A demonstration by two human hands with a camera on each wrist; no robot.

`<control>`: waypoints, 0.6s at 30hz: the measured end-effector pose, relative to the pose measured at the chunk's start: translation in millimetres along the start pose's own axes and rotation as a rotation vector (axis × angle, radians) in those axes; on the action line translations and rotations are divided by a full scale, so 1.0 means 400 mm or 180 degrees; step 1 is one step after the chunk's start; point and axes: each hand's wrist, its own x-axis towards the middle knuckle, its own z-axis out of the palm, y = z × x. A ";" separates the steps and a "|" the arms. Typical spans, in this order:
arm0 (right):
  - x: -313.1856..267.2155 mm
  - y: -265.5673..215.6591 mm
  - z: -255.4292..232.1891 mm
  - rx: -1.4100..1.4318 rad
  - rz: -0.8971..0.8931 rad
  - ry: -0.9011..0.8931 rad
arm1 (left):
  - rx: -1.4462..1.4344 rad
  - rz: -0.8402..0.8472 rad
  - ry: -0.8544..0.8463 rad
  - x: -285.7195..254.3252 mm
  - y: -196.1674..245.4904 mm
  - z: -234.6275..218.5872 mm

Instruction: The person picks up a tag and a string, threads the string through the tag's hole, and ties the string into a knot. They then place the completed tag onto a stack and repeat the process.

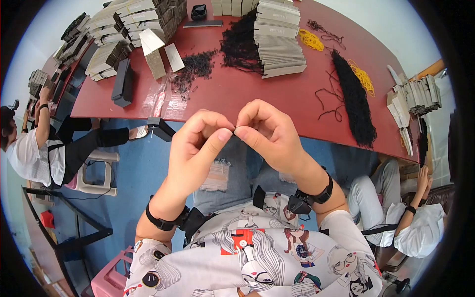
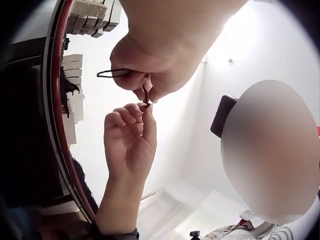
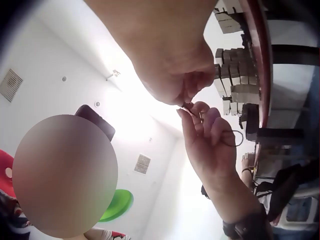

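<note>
In the head view my left hand (image 1: 193,148) and right hand (image 1: 274,136) meet in front of the table edge, thumbs and forefingers tip to tip. Both pinch a thin black cord between them. Its knot-like dark middle (image 2: 145,105) shows between the fingertips in the left wrist view. A loop of the cord (image 3: 242,138) sticks out behind my left hand's fingers in the right wrist view. The fingertips hide most of the cord in the head view.
The red table (image 1: 232,96) holds a fanned stack of cards (image 1: 282,49) with black strings, small black pieces (image 1: 193,72), a black cord bundle (image 1: 354,99), yellow bands (image 1: 310,39), a black box (image 1: 122,83) and stacked cards (image 1: 106,59). Other people sit left and right.
</note>
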 end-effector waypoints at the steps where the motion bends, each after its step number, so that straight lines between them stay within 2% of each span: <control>1: -0.001 -0.003 0.000 0.0007 0.0043 0.0058 | 0.0766 0.0578 0.0142 0.000 -0.005 0.000; 2: -0.001 -0.003 -0.001 0.0013 0.0047 0.0062 | 0.1531 0.1159 0.0279 0.001 -0.009 0.001; 3: 0.000 -0.003 -0.003 -0.0112 0.0012 0.0027 | 0.1532 0.1153 0.0275 -0.001 0.001 0.005; 5: 0.000 -0.006 -0.007 -0.0237 -0.0020 -0.0008 | 0.2139 0.1039 0.0387 -0.009 0.035 0.018; 9: 0.000 -0.019 -0.013 -0.0267 0.0084 -0.0089 | 0.2213 0.0780 0.0357 -0.014 0.058 0.027; 11: -0.002 -0.024 -0.012 -0.0353 0.0120 -0.0085 | 0.2751 0.0974 0.0302 -0.015 0.072 0.031; 14: -0.005 -0.028 -0.011 -0.0392 0.0176 -0.0041 | 0.2997 0.1221 0.0243 -0.015 0.073 0.037; 15: -0.005 -0.027 -0.012 -0.0108 0.0315 -0.0102 | 0.2998 0.1216 0.0239 -0.014 0.071 0.034; 17: -0.007 -0.026 -0.010 0.0180 0.0456 -0.0162 | 0.2156 0.0586 0.0048 -0.011 0.064 0.022; 18: -0.008 -0.026 -0.005 0.0445 0.0515 -0.0150 | 0.2157 0.0577 0.0047 -0.011 0.063 0.021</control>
